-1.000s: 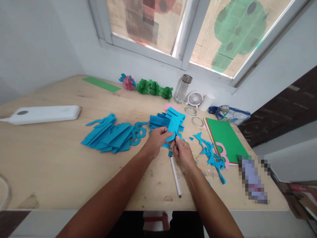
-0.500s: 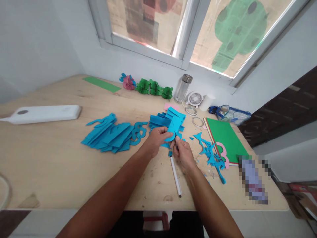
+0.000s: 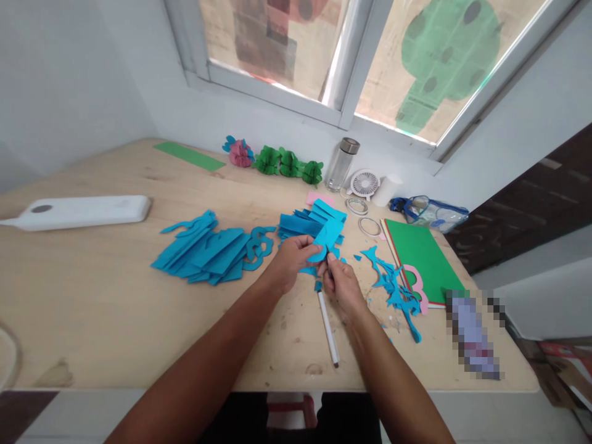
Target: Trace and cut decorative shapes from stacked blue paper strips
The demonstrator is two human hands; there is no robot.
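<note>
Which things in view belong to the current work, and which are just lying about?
In use, likely:
blue strip, in left hand
dark tool, mostly hidden, in right hand
blue stack
offcuts
marker, perhaps

Lying about, it seems:
bottle
fan
pouch
green strip
green sheet

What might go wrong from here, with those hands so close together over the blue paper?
The left hand pinches the blue paper right beside the dark tool in the right hand; if that tool is sharp, which is hidden, a fingertip might get nicked. The paper could also bend or tear there. And the white pen lies loose by the right forearm, so a bump might send it off the table's near edge.
</note>
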